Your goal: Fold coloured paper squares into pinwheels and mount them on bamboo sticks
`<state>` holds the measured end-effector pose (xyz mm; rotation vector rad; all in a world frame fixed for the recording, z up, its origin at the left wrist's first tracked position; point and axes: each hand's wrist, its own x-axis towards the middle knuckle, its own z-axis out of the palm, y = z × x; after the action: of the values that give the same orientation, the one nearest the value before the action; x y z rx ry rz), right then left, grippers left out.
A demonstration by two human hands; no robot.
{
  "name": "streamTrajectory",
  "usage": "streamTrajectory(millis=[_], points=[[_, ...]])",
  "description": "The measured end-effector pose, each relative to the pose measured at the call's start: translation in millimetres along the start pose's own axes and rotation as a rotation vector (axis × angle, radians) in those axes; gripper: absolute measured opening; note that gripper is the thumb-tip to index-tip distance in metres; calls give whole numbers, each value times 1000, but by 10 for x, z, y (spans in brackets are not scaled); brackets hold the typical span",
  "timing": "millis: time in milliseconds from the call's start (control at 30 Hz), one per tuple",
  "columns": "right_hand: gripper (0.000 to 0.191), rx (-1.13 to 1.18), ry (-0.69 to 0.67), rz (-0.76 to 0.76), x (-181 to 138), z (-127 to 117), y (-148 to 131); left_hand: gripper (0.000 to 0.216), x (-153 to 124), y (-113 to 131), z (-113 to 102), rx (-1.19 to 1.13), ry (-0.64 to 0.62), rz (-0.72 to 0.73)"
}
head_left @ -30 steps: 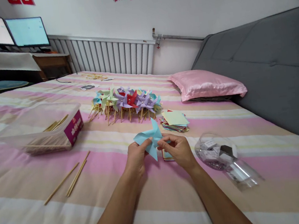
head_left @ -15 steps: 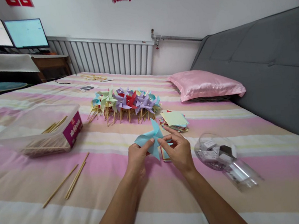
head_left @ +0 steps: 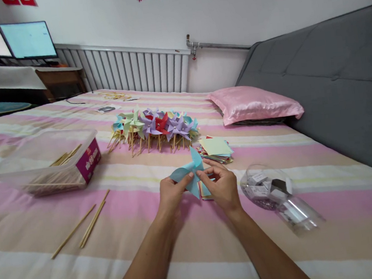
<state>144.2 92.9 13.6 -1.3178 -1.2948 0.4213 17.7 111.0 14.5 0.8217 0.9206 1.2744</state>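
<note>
The blue pinwheel has edged slightly nearer the paper stack. Fingers of the left hand and right hand pinch its centre.

Before you, the striped bed carries finished pinwheels, loose sticks, a stick box, paper squares, a pillow and a clear jar.

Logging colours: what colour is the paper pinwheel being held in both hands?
The pinwheel is light blue; head view.

Left hand and right hand pinched light-blue folded paper pinwheel above striped pink bedsheet; clear plastic jar lay beside right hand, finished colourful paper pinwheels beyond.
</note>
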Motion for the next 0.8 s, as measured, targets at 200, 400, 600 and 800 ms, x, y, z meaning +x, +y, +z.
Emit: streamTrajectory(millis=[200, 400, 600, 800], points=[[18, 0, 18, -16, -6, 12, 15, 27, -3, -16, 6, 12, -11, 9], [19, -24, 24, -17, -12, 6, 14, 26, -4, -16, 21, 6, 10, 2], [21, 50, 4, 1, -43, 34, -21, 25, -17, -4, 32, -85, 46, -32], [55, 330, 44, 112, -77, 111, -48, 29, -4, 3, 25, -215, 39, -42]])
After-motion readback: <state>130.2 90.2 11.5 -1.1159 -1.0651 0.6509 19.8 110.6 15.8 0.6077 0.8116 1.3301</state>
